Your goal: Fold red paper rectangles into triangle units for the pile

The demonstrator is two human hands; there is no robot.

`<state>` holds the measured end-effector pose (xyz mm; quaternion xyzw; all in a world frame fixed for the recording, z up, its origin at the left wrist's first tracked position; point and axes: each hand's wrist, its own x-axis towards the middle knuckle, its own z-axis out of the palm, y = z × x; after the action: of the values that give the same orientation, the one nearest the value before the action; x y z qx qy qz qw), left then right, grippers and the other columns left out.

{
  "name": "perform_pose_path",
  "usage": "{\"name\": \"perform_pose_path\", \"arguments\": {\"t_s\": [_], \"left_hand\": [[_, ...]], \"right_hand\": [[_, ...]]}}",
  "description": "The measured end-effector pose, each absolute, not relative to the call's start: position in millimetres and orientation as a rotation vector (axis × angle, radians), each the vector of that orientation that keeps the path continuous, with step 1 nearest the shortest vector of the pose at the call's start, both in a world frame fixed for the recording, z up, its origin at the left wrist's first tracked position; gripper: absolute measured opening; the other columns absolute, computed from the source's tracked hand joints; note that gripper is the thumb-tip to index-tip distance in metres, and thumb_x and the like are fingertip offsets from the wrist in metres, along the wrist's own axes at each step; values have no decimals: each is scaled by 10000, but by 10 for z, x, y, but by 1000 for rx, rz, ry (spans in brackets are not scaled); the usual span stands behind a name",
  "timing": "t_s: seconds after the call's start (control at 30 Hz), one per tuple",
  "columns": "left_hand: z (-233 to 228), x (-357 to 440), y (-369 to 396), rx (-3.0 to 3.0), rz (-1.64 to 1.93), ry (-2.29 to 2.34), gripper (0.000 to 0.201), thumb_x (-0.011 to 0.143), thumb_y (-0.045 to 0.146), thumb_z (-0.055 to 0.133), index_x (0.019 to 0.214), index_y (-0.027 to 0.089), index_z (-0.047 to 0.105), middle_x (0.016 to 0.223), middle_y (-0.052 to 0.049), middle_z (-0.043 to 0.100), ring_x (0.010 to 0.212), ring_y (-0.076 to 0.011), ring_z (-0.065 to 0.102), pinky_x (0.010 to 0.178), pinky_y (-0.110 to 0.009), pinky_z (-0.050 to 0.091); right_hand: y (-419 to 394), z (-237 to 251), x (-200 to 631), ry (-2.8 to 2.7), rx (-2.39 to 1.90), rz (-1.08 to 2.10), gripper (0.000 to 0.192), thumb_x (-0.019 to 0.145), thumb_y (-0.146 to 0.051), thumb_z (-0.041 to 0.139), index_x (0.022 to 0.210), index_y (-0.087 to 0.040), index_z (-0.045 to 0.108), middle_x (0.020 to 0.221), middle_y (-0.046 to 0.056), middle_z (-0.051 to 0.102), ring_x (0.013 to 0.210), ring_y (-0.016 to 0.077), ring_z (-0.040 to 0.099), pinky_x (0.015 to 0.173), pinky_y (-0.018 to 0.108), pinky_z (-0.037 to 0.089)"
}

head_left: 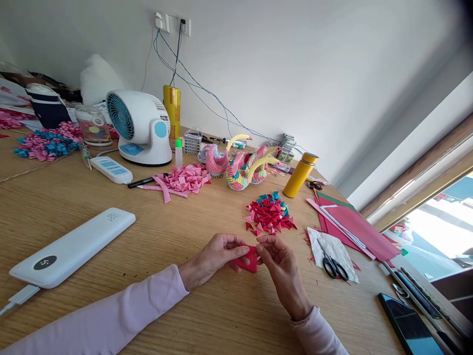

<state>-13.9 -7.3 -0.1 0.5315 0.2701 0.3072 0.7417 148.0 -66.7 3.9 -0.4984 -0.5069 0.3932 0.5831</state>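
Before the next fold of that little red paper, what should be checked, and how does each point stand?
1. Both hands on the paper: ok. The left hand and right hand pinch the red paper piece between their fingertips.
2. Paper clear of the table: cannot tell; it may be just above it.
3. Crease lined up: cannot tell; the fingers hide the edges.
4. Pile of folded red triangles within reach: ok, just beyond the hands.
5. Scissors out of the way: ok, on a white sheet to the right, apart from the hands.
6. Phone safe: not ok, it lies near the table's edge.
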Motion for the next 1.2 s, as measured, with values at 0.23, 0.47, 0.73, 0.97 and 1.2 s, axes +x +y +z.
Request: {"name": "perform_pose_path", "arguments": {"t_s": [0.23,0.47,0.73,0.97,1.2], "left_hand": [[14,-122,-72,1323,715,608,316,711,389,697,836,106,637,715,-66,686,691,-196,663,516,-246,525],[-16,-123,-79,1208,689,602,335,736,365,684,918,88,630,781,-100,704,731,-208,677,537,-238,516],[-12,-113,-96,1248,760,635,348,738,388,678,882,73,637,769,-124,716,718,-219,680,554,-266,523],[-5,-109,-109,1211,731,568,354,713,377,705,928,114,605,810,-97,708,743,-223,687,565,-263,526],[-29,-100,-109,1218,754,629,336,692,356,729,878,125,570,838,-90,701,744,-226,689,492,-226,511]], "right_hand": [[-668,24,1495,-1300,-1263,968,318,771,-444,645,816,-131,682,698,56,665,615,153,591,559,256,469],[-654,-49,1496,-1260,-1275,923,328,757,-453,659,798,-127,674,651,50,657,566,147,578,520,249,460],[-642,-38,1495,-1259,-1293,919,342,742,-463,672,792,-125,681,643,52,665,550,145,585,493,240,450],[-642,-39,1446,-1126,-1218,993,301,769,-436,652,773,-136,656,643,27,644,536,123,557,501,232,438],[-643,-28,1448,-1368,-1343,696,283,709,-370,724,896,-174,643,722,23,644,580,134,566,463,210,401]]}}
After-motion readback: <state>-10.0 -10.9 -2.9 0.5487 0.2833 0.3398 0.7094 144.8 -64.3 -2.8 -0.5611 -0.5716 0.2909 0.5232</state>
